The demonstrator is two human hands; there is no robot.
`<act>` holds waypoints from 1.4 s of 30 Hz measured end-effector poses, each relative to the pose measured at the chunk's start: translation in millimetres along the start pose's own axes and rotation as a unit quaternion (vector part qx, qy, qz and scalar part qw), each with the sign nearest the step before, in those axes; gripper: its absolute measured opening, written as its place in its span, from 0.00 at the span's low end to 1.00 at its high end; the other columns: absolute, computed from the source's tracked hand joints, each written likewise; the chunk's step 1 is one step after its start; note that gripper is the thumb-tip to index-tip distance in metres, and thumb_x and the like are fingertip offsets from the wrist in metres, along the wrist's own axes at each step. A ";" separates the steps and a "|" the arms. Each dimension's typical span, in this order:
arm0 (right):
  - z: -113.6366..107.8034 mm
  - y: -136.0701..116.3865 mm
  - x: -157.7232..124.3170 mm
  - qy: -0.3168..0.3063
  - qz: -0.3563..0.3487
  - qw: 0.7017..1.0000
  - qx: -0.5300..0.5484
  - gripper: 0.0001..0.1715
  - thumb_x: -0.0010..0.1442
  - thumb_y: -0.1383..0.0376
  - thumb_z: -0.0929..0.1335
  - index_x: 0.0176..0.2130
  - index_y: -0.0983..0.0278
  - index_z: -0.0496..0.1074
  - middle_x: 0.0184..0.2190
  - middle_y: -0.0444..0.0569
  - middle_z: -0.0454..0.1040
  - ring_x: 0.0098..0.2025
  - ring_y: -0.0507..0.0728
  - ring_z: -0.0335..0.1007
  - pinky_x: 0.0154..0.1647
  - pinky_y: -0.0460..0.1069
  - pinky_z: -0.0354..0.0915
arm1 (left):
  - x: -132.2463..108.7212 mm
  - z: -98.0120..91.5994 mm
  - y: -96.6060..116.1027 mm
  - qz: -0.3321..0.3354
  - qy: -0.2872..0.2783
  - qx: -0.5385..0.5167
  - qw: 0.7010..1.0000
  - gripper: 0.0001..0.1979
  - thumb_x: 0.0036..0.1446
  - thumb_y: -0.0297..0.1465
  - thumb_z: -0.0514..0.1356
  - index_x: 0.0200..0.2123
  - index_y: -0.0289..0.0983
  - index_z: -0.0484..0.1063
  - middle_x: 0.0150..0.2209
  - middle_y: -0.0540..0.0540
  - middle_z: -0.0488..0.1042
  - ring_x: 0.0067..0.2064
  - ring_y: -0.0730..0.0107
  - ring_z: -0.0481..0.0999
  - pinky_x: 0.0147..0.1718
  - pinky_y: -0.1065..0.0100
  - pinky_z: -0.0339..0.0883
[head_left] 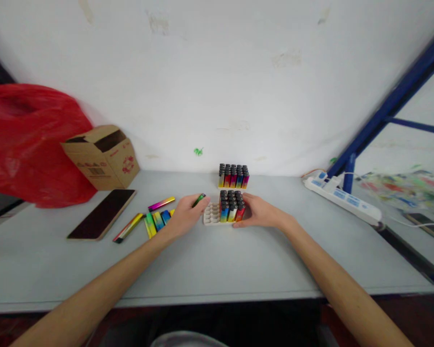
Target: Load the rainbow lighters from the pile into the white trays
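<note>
My left hand [186, 213] is closed round a green lighter [198, 200] with a black top, just left of the white tray [211, 220]. Upright lighters [232, 212] in several colours fill the tray's right part, while open round slots show at its left. My right hand [259, 211] grips the right side of this tray, its thumb at the front corner and fingers behind. Loose lighters [157, 220] lie on the table left of and partly behind my left hand. A pink and yellow lighter [161, 204] and a red and yellow one [128, 228] lie apart from them.
A second tray of upright lighters [233, 176] stands near the wall. To the left are a phone-like dark slab [101, 214], an open cardboard box [106, 161] and a red plastic bag [36, 140]. A power strip [343, 197] with cables lies right, beside a blue metal frame [386, 106].
</note>
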State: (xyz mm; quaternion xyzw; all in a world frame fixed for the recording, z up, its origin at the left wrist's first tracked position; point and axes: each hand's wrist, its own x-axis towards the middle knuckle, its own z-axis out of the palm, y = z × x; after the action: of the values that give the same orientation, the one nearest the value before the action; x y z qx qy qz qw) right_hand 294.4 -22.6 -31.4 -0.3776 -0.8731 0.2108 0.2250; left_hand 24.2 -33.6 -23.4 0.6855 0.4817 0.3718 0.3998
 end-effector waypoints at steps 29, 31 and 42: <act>-0.5 2.2 0.7 -0.011 -0.007 1.000 0.011 0.42 0.51 0.50 0.80 0.58 0.65 0.71 0.54 0.58 0.76 0.55 0.69 0.74 0.60 0.61 0.68 | 14.8 -2.1 -17.3 0.147 0.015 0.026 0.989 0.15 0.65 0.42 0.60 0.47 0.38 0.77 0.44 0.43 0.82 0.45 0.59 0.82 0.48 0.62 0.76; -0.5 2.7 0.7 -0.012 -0.006 1.000 0.010 0.41 0.51 0.49 0.80 0.57 0.65 0.71 0.54 0.58 0.76 0.55 0.69 0.74 0.59 0.61 0.68 | 14.2 -2.1 -15.9 0.159 0.009 0.062 0.985 0.14 0.67 0.41 0.57 0.47 0.38 0.75 0.44 0.44 0.82 0.47 0.60 0.82 0.49 0.62 0.75; -0.2 3.2 1.1 -0.019 0.000 1.000 -0.008 0.39 0.51 0.49 0.80 0.54 0.65 0.72 0.54 0.58 0.76 0.55 0.69 0.73 0.59 0.62 0.68 | 13.9 -2.6 -9.1 0.142 -0.016 0.180 0.973 0.13 0.70 0.40 0.53 0.52 0.42 0.68 0.42 0.46 0.85 0.43 0.59 0.83 0.45 0.63 0.72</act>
State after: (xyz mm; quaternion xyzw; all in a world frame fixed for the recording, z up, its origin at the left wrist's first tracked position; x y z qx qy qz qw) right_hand 295.7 -19.8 -32.7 -0.3753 -0.8790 0.2106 0.2050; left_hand 22.1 -17.9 -28.9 0.8137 0.4317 0.3207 0.2206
